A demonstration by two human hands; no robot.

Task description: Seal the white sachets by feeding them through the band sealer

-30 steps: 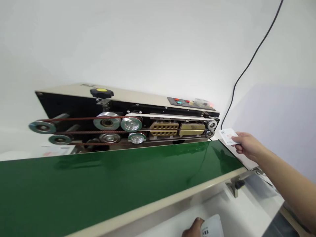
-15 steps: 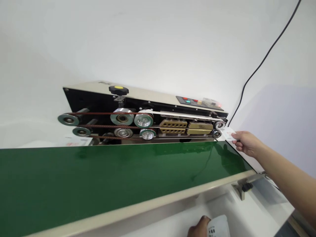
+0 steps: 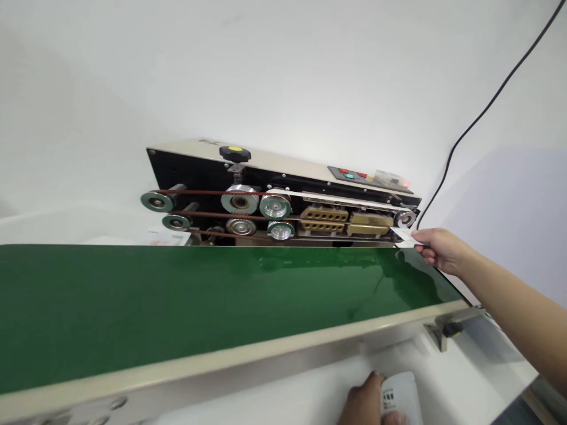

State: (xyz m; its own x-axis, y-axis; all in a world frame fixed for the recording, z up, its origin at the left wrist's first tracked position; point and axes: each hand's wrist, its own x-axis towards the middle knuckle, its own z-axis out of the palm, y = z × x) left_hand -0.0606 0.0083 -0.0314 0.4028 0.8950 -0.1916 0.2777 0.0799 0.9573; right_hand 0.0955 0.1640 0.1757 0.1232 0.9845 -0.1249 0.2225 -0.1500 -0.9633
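Note:
My right hand (image 3: pixel 438 248) reaches in from the right, thumb and fingers pinched on a small white pouch (image 3: pixel 405 237). The pouch's far edge meets the right end of the band sealing machine (image 3: pixel 283 177), at its small end rollers (image 3: pixel 404 219), just above the green conveyor belt (image 3: pixel 212 295). At the bottom of the view my left hand (image 3: pixel 365 401) is closed around another white pouch (image 3: pixel 401 394) with dark printed characters, held in front of the belt. Part of that hand is cut off by the frame's lower edge.
Behind the machine's left end lies a white printed packet (image 3: pixel 166 238). A black knob with a yellow cap (image 3: pixel 234 153) tops the machine, and a control panel (image 3: pixel 349 175) sits at its right. A black cable (image 3: pixel 491 106) runs down the wall.
My right hand has pushed its pouch leftward against the machine's rollers. The left hand's pouch shows a little more. The whole scene has shifted slightly right as the camera turned.

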